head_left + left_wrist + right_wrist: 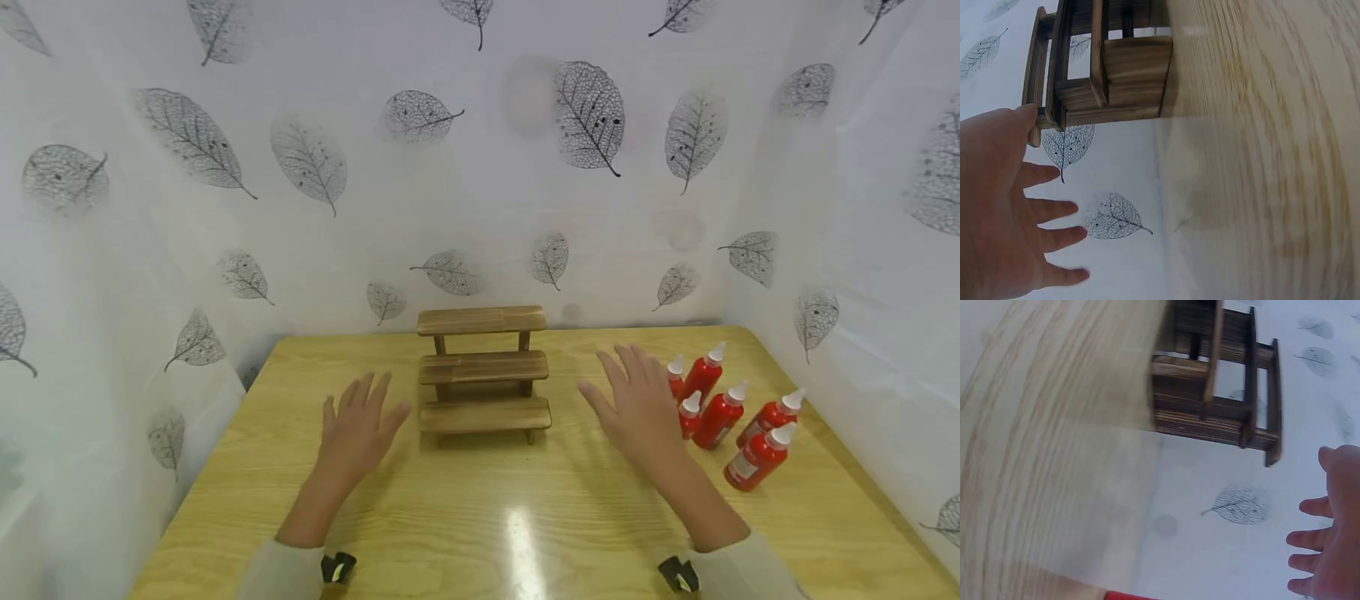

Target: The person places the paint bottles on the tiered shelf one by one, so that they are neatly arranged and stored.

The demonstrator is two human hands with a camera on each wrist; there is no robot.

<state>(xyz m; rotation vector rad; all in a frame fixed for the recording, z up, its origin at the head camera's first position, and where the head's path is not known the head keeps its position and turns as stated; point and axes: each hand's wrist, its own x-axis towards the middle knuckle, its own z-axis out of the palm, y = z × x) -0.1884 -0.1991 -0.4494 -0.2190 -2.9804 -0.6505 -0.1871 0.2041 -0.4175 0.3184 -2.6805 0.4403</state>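
A three-tiered wooden step shelf (pixel 484 367) stands at the back middle of the table, its steps bare. My left hand (pixel 356 437), fingers spread, is held to the left of the shelf and holds nothing. On the other side my right hand (pixel 637 408) is likewise spread and holds nothing, between the shelf and a group of red squeeze bottles (pixel 720 419) with white pointed caps. In the left wrist view the left hand (pixel 997 206) shows straight fingers. The right wrist view has the right hand (pixel 1335 531) at its edge, apart from the shelf (pixel 1222 381).
The light wooden table (pixel 465 517) reaches back to a white curtain (pixel 480 192) printed with dark leaves, which also hangs along both sides. Several bottles stand close together near the table's right edge. One red item (pixel 1124 595) peeks in at the bottom of the right wrist view.
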